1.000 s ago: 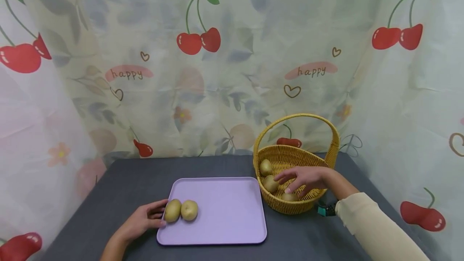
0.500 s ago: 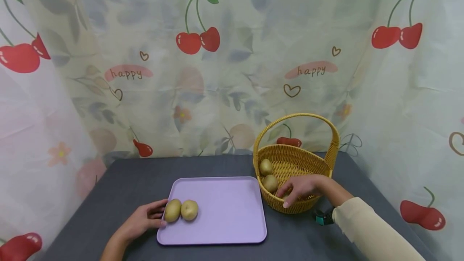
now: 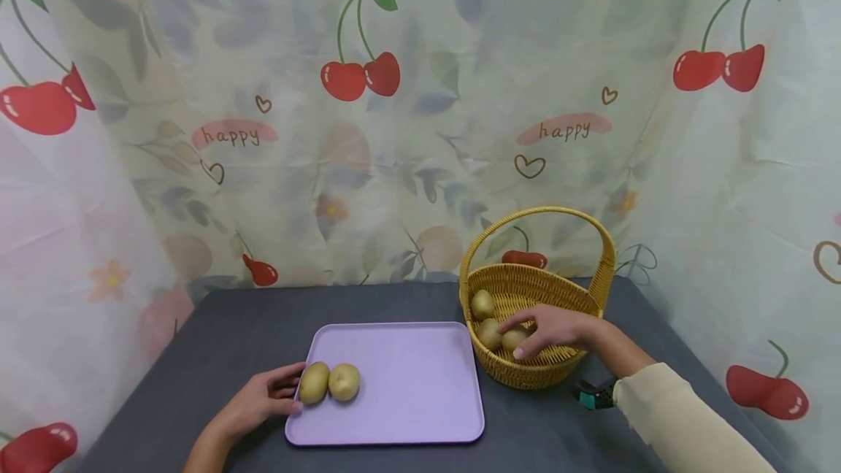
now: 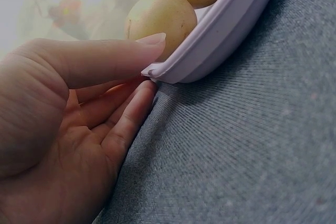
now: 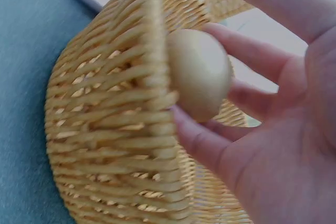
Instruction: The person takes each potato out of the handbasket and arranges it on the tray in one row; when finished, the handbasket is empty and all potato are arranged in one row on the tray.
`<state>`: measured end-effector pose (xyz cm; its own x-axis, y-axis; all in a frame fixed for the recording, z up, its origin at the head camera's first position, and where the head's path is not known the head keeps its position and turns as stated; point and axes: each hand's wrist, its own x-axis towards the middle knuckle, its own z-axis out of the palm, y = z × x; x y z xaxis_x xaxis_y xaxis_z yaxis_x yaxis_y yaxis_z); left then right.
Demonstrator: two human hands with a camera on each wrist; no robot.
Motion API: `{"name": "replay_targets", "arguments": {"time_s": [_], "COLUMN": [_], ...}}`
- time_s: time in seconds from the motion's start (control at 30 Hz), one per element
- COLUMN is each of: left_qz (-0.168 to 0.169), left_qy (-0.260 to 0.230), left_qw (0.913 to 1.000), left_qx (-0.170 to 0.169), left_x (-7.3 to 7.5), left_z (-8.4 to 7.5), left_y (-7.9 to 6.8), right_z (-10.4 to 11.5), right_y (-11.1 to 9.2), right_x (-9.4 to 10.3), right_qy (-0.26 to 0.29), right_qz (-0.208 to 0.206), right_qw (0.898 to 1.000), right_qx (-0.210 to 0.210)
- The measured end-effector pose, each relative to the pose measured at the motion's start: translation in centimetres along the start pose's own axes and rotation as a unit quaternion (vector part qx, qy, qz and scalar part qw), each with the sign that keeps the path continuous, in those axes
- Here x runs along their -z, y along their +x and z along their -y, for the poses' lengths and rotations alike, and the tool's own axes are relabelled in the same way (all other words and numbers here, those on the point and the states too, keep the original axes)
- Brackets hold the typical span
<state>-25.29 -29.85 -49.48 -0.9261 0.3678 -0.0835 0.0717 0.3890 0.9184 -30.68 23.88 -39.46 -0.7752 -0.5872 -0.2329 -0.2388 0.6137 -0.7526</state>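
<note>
My left hand (image 3: 259, 400) grips the left edge of a lilac tray (image 3: 414, 385). In the left wrist view its thumb rests at the rim and its fingers lie below. Two potatoes, one (image 3: 313, 383) against the other (image 3: 344, 382), lie at the tray's left side beside that hand. Over the near part of a wicker basket (image 3: 532, 378), my right hand (image 3: 552, 328) holds a potato (image 3: 515, 339) between thumb and fingers. The right wrist view shows this potato (image 5: 199, 74) at rim height, fingers curved behind it. Two more potatoes, a back one (image 3: 482, 304) and a nearer one (image 3: 489, 334), lie along the basket's left wall.
The basket's tall handle (image 3: 539, 210) arches over it toward the back. Its left side stands right beside the tray's right edge. A dark grey cloth (image 3: 263, 312) covers the table, and a patterned curtain (image 3: 420, 130) hangs behind and at both sides.
My right hand reached down toward the near basket wall, then rose slightly with the potato, which now shows farther left and higher. The left hand, tray and its two potatoes have stayed put.
</note>
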Motion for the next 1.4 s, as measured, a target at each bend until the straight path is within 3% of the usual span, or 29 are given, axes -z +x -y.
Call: {"name": "replay_targets", "arguments": {"time_s": [0.2,0.47,1.0,1.4], "left_qz": [-0.005,-0.004,0.001,-0.007], "left_qy": [0.005,0.01,0.001,0.007], "left_qw": [1.0,0.9999,1.0,1.0], "left_qx": [0.007,0.001,0.0,0.002], "left_x": [0.0,-0.1,-0.1,-0.1], "left_z": [-0.3,0.1,0.0,0.1], "left_y": [-0.1,-0.1,-0.3,0.0], "right_z": [0.9,2.4,5.8,6.8], "right_y": [-0.2,0.4,3.3,6.6], "right_x": [0.2,-1.5,-6.2,-9.8], "right_qy": [0.041,0.065,0.095,0.124], "right_qz": [-0.062,-0.133,-0.146,-0.116], "right_qw": [0.995,0.984,0.975,0.969], "right_qx": [0.071,0.105,0.135,0.178]}}
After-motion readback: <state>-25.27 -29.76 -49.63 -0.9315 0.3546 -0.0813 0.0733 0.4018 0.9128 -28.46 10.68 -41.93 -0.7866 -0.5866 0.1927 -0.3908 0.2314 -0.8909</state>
